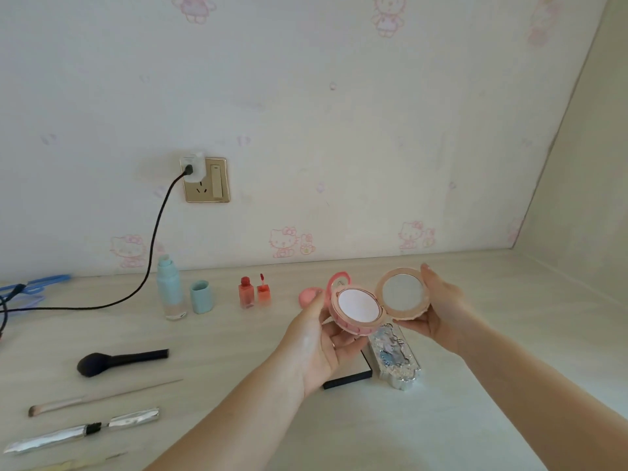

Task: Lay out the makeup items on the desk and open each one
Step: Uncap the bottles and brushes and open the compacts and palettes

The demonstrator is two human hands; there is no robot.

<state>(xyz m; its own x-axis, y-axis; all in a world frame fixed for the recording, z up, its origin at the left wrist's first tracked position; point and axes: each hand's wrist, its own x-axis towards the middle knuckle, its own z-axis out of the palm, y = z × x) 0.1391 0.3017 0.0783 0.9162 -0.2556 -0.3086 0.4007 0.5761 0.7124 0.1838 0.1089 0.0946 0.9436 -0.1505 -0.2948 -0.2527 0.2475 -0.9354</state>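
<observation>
A round pink compact is held open above the desk. My left hand grips its base, which shows a white disc. My right hand holds its mirrored lid folded back. Under my hands lie a black flat palette and a silver embossed case. A pink puff lies behind the compact. Two red lip tints stand open, and a pale blue bottle stands beside its cap.
On the left of the desk lie a black powder brush, a thin pink brush and an open silver mascara. A black cable runs from the wall socket across the desk's back left.
</observation>
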